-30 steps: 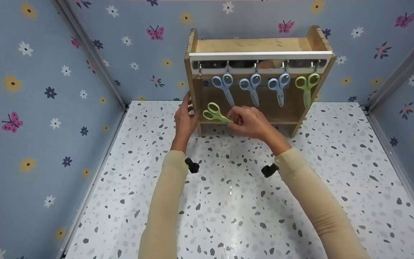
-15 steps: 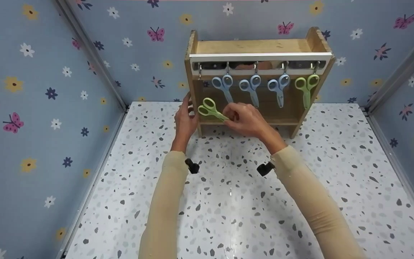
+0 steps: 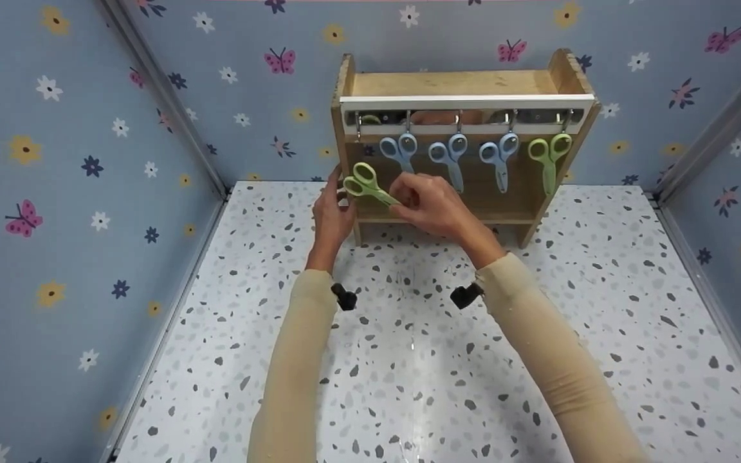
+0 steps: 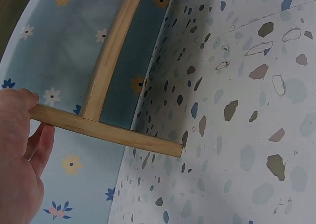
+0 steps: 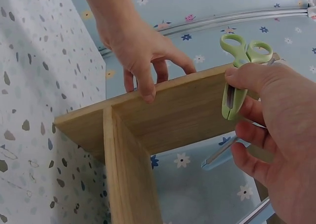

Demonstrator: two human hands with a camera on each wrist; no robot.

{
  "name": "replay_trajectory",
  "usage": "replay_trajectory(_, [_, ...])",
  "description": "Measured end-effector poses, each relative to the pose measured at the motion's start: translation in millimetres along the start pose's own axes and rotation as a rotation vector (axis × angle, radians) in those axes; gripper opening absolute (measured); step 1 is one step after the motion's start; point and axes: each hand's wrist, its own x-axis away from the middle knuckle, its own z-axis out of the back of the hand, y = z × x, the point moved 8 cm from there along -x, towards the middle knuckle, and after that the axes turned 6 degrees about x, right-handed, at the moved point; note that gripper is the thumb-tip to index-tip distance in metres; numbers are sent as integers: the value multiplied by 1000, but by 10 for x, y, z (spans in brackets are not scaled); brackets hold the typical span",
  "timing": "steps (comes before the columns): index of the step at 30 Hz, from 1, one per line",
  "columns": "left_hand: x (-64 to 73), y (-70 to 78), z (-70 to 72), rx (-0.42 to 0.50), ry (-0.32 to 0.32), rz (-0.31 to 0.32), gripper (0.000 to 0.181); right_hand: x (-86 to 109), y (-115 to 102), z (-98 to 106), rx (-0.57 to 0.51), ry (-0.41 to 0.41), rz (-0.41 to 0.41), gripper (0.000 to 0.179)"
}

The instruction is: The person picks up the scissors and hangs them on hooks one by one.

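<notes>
My right hand (image 3: pixel 433 207) pinches a pair of light-green scissors (image 3: pixel 373 190) by the blade end, between thumb and fingers. Their finger loops point up and left, in front of the rack's left side. In the right wrist view the scissors' joint (image 5: pixel 240 57) shows above my thumb. My left hand (image 3: pixel 333 215) holds the left side panel of a wooden rack (image 3: pixel 454 81), its thumb on the front and fingers behind. The left wrist view shows those fingers on the panel edge (image 4: pixel 133 135). A bare hook (image 3: pixel 358 126) hangs at the left end of the rack's rail.
Three blue scissors (image 3: pixel 451 159) and another green pair (image 3: pixel 549 166) hang from the other hooks. The rack stands on a speckled white tabletop (image 3: pixel 409 360) against a blue flowered wall (image 3: pixel 203 109). More flowered panels flank both sides.
My right hand has moved up and to the left with the green scissors, bringing their loops closer to the rack's left panel. The left hand has stayed on the panel.
</notes>
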Motion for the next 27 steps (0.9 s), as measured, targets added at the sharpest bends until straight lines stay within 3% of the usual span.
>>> replay_trajectory(4, [2,-10,1,-12,0,17,72,-50,-40,11,-22,18,27,15])
replay_trajectory(13, [8,2,8,20,9,-15,67,-137,-84,42,-51,61,59,17])
replay_trajectory(27, [7,-7,-1,13,-7,18,75,-205,-41,27,-145,130,-10,18])
